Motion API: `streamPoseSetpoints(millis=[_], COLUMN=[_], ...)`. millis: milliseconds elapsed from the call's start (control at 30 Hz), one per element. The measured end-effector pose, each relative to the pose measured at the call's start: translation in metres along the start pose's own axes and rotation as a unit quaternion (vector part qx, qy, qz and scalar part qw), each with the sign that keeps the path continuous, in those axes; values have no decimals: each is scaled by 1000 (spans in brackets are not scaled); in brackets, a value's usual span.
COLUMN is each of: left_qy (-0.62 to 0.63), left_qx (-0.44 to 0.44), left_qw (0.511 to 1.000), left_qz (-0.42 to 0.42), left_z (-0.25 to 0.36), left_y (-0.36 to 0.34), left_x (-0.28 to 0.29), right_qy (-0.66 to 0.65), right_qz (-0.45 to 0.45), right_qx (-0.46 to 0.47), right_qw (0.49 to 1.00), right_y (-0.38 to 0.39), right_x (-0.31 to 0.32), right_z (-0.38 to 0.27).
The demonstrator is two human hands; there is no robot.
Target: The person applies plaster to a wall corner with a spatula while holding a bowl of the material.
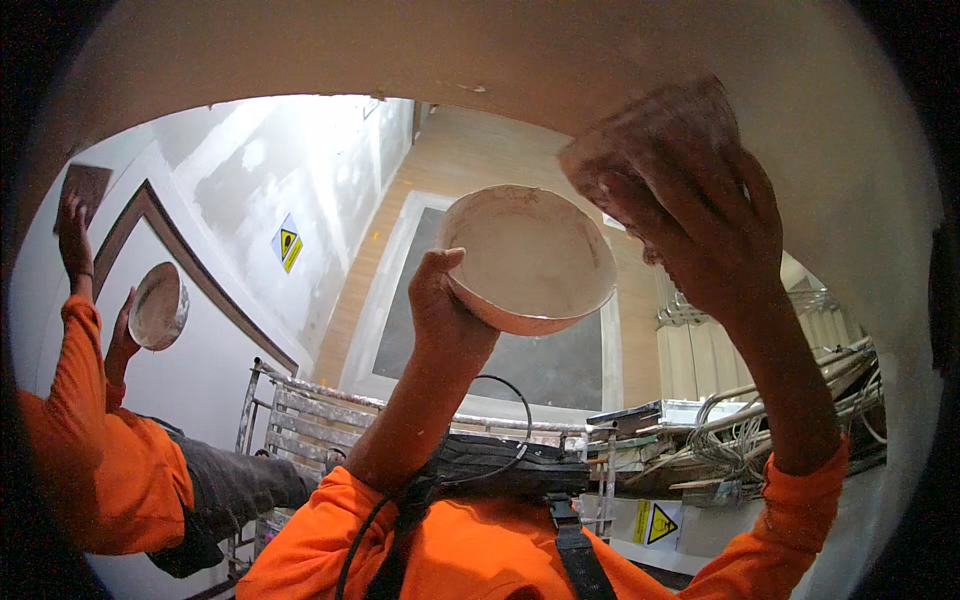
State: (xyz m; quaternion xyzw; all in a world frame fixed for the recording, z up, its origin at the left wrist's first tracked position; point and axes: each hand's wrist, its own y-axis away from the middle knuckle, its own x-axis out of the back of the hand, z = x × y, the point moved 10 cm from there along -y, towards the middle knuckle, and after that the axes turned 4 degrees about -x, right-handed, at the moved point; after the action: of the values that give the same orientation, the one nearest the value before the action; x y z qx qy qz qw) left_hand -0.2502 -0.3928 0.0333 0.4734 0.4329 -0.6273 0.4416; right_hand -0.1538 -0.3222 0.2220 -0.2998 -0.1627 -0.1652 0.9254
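Observation:
My left hand grips a round bowl at its near left side, the thumb over the rim. The bowl is tilted, its inside pale and smeared; how much it holds I cannot tell. Up at the right, my right hand is closed on a flat brown rectangular pad, slightly blurred. The fingers lie over the pad's face, and it is at the pale curved surface overhead; whether it touches is hard to make out.
At the left a co-worker in an orange sleeve holds a similar bowl and a brown pad. Splattered metal scaffolding stands below. Coiled cables lie at the lower right.

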Motion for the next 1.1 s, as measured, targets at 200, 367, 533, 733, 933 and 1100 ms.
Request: streamPoseSetpoints(millis=[200,367,533,733,933,1100], left_qy=[-27,-40,-35,-1,10,21], left_qx=[9,6,-27,-51,-104,-61], left_qw=[999,999,999,999,994,998], left_qz=[-18,-11,0,6,2,-27], left_z=[-16,-8,23,59,81,66], left_y=[-12,-20,-13,-4,10,12], left_x=[9,30,42,45,30,29], right_qy=[-19,1,-159,-215,-103,-140], right_qz=[116,81,71,117,122,-7], right_qx=[-212,-357,-356,-253,17,9], right_qw=[970,930,918,936,987,990], right_y=[49,28,19,-41,-123,-104], right_x=[0,-69,-62,8,12,-18], right_z=[0,-40,-73,-84,-93,-85])
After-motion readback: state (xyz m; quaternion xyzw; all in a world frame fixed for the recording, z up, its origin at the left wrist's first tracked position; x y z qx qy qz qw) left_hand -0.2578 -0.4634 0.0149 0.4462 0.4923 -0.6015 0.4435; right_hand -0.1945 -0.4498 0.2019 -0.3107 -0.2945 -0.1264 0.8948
